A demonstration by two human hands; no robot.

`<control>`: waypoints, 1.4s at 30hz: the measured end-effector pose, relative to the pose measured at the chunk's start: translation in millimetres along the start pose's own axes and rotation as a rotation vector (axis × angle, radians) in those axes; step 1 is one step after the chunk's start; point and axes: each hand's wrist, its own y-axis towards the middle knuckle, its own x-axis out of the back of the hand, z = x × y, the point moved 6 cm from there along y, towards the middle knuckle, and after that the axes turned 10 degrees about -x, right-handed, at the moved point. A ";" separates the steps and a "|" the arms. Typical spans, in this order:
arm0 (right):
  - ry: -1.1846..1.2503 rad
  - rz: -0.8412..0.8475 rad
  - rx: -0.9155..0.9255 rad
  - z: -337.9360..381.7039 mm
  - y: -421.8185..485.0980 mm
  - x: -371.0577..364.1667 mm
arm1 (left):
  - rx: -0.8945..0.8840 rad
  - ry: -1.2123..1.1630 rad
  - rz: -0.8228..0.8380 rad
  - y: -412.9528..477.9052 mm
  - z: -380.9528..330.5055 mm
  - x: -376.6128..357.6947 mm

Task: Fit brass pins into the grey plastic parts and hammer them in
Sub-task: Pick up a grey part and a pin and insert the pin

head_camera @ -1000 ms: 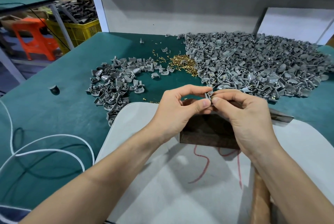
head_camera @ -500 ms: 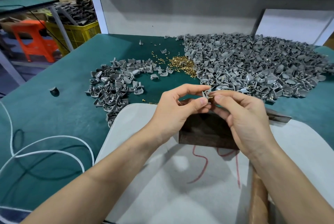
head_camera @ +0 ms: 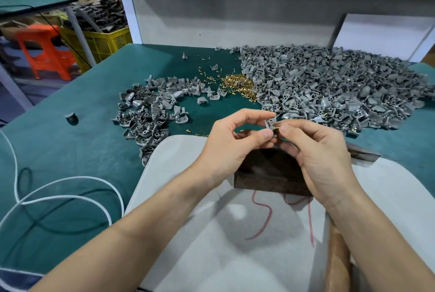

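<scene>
The teal-green covered bench (head_camera: 70, 150) carries a small heap of shiny brass pins (head_camera: 237, 85) near its middle. A broad mound of grey plastic parts (head_camera: 341, 89) touches that heap on its right, and a thinner scatter of the same grey parts (head_camera: 150, 115) lies to the heap's left. Nearer than the heap lies a pale grey flat board with rounded corners (head_camera: 211, 256). Far to the heap's left sit a small dark cap (head_camera: 71, 118), a looped white cord (head_camera: 58, 197) and a thin dark cable (head_camera: 26, 174).
</scene>
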 end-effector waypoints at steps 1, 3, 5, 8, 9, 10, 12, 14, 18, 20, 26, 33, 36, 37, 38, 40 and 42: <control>-0.007 -0.003 0.004 0.2 0.1 0.0 | 0.001 -0.001 0.002 0.2 0.2 0.1; -0.022 -0.005 0.014 0.7 0.2 0.3 | 0.000 0.001 0.004 0.3 0.5 0.4; -0.036 -0.002 0.020 0.7 0.0 0.5 | -0.001 0.004 0.007 0.1 0.9 0.4; -0.063 -0.010 0.029 0.0 -0.2 1.7 | 0.002 0.006 0.009 0.4 1.7 0.9; -0.080 -0.021 0.037 0.1 0.0 2.3 | 0.003 0.009 0.010 0.5 1.8 1.1; -0.102 -0.036 0.049 0.7 0.0 3.2 | 0.004 0.013 0.012 0.6 1.8 1.2; -0.145 -0.068 0.080 2.7 -0.4 4.2 | 0.004 0.017 0.013 0.3 1.6 0.7; -0.182 -0.094 0.112 4.5 -1.7 4.1 | 0.005 0.009 0.014 -0.1 1.4 -0.1; -0.238 -0.130 0.153 6.0 -4.7 4.2 | -0.003 -0.005 0.019 -0.4 1.0 -1.4; -0.259 -0.139 0.170 7.0 -5.1 4.0 | -0.005 -0.003 0.023 -0.3 1.5 -1.8; -0.327 -0.156 0.241 10.8 -6.8 1.8 | -0.016 0.022 0.026 -0.5 2.5 -1.9; -0.322 -0.144 0.233 8.8 -4.9 4.0 | -0.022 0.026 0.033 -0.3 1.0 -2.0; -0.330 -0.143 0.243 9.8 -5.6 3.6 | -0.023 0.033 0.034 -0.4 0.2 -1.8; -0.332 -0.146 0.246 10.2 -5.7 3.3 | -0.024 0.035 0.033 -0.3 0.2 -1.5; -0.334 -0.147 0.249 10.4 -6.0 2.9 | -0.025 0.036 0.034 -0.2 0.3 -1.1; -0.329 -0.145 0.246 10.3 -6.9 1.7 | -0.025 0.033 0.036 -0.4 0.5 -1.5; -0.305 -0.139 0.227 9.5 -7.1 2.2 | -0.023 0.026 0.035 -0.7 1.0 -1.4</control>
